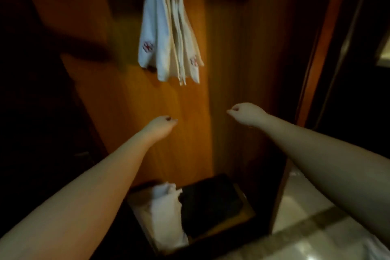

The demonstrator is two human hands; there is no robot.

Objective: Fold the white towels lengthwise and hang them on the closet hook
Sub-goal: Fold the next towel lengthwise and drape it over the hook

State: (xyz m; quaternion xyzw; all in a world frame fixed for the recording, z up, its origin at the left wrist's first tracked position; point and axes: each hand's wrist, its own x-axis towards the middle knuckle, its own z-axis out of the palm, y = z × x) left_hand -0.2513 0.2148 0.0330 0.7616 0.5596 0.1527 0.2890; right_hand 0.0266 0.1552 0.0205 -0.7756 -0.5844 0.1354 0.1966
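Towels [168,31] hang folded high on the closet wall, hook hidden under them, both your left hand [161,125] and right hand [245,113] fingers clenched on nothing, so reach down for the white cloth [166,213] and fold it lengthwise, edges matched.

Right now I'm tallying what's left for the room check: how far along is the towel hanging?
Done: folded white towels hang against the closet wall; the hook itself is hidden. In hand: nothing; the left hand and right hand are curled and empty below them. Left: white cloth on the closet floor beside a dark item, probably another towel to hang.
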